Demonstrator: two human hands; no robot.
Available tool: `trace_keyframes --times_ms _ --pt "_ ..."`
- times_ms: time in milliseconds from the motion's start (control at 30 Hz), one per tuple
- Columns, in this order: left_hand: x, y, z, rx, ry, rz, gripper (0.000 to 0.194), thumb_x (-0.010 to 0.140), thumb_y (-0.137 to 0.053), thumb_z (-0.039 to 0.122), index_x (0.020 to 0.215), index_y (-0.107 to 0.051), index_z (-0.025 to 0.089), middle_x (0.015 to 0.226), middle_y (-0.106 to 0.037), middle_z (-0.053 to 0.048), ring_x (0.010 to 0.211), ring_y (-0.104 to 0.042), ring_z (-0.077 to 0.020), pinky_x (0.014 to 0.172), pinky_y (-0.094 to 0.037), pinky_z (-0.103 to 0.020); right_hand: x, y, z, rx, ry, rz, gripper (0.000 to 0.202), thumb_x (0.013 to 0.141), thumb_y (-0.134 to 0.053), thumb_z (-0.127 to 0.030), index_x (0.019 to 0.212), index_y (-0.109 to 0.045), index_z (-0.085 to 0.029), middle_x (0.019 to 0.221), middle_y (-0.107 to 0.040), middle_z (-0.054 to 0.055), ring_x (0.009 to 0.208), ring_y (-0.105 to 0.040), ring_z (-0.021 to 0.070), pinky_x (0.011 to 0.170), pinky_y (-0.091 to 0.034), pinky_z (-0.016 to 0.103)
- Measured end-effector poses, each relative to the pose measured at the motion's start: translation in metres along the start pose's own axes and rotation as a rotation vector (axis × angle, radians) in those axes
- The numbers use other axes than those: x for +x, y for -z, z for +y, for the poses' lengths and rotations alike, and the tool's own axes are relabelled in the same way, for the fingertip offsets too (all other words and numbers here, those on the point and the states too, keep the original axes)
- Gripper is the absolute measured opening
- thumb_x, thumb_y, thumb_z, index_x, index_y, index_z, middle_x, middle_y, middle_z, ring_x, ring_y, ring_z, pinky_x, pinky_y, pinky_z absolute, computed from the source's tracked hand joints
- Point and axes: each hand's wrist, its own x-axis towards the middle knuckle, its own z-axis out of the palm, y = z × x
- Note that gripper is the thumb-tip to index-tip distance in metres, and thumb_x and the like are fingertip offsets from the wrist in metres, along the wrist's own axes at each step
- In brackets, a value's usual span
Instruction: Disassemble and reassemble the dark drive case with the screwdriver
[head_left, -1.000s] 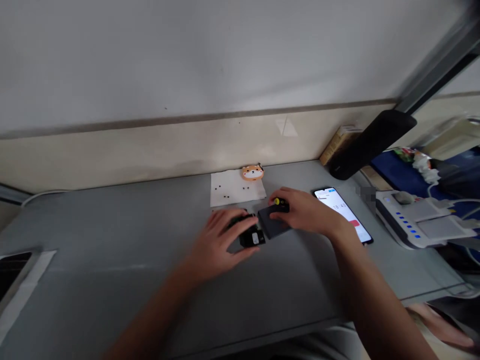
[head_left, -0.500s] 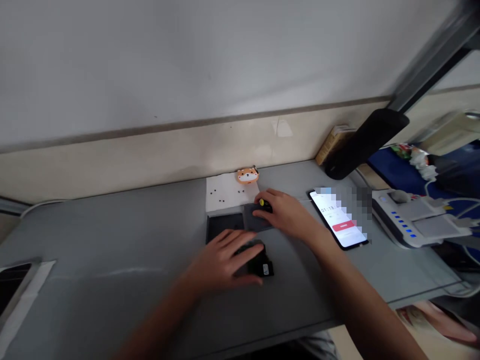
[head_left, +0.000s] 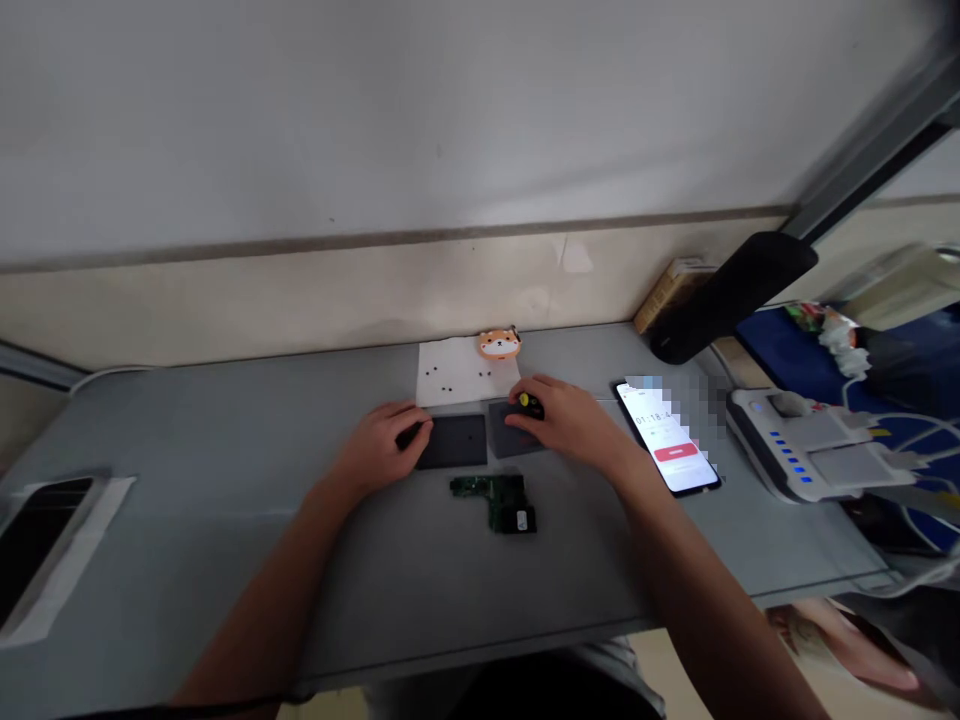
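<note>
The grey table (head_left: 247, 560) is set against a wall (head_left: 360, 300), cream below and white above. By the left hand (head_left: 382, 445), nearly closed, a dark piece (head_left: 409, 434) is held at the left end of a black tray (head_left: 454, 442). In the right hand (head_left: 551, 415) a yellow-tipped tool (head_left: 527, 401) is gripped above a grey panel (head_left: 514, 440). Nearer the front edge a green circuit board (head_left: 491, 490) is laid — screws (head_left: 448, 389) are scattered on white paper (head_left: 457, 365) behind; a lit phone (head_left: 671, 440) is placed rightward.
</note>
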Motion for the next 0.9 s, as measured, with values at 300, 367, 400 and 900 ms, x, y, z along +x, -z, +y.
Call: trace_keyframes --times_ms 300,367,400,900 --pt "0.002 -0.003 0.000 -0.021 0.033 0.001 0.028 0.094 -0.043 0.028 0.075 -0.062 0.022 0.073 -0.069 -0.005 0.070 -0.065 -0.0201 0.069 -0.052 -0.032 0.000 -0.002 -0.004 -0.026 -0.011 -0.007 0.016 0.096 -0.067 -0.031 0.109 -0.068 -0.021 0.105 -0.075 0.008 0.085 -0.068 0.0224 0.071 -0.040 0.031" --pt "0.003 -0.003 0.001 -0.022 0.030 0.004 0.027 0.094 -0.043 0.027 0.074 -0.061 0.022 0.072 -0.068 -0.005 0.069 -0.063 -0.0194 0.068 -0.051 -0.031 0.001 -0.003 -0.006 -0.034 -0.010 0.000 0.017 0.096 -0.066 -0.031 0.109 -0.068 -0.021 0.106 -0.075 0.009 0.086 -0.069 0.0229 0.071 -0.040 0.031" --pt "0.003 -0.002 0.002 -0.026 0.033 0.003 0.027 0.094 -0.043 0.027 0.074 -0.060 0.022 0.072 -0.068 -0.005 0.069 -0.063 -0.0191 0.068 -0.051 -0.031 0.002 -0.004 -0.006 -0.034 -0.004 0.003 0.017 0.096 -0.066 -0.031 0.109 -0.069 -0.021 0.106 -0.075 0.009 0.087 -0.069 0.0230 0.072 -0.041 0.031" --pt "-0.001 -0.002 0.005 -0.076 0.143 -0.010 0.027 0.095 -0.045 0.032 0.078 -0.063 0.021 0.079 -0.069 -0.005 0.071 -0.060 -0.0186 0.069 -0.048 -0.031 0.006 -0.018 -0.017 -0.074 -0.067 0.180 0.019 0.099 -0.053 -0.030 0.100 -0.071 -0.022 0.103 -0.078 0.008 0.090 -0.069 0.0243 0.071 -0.041 0.031"
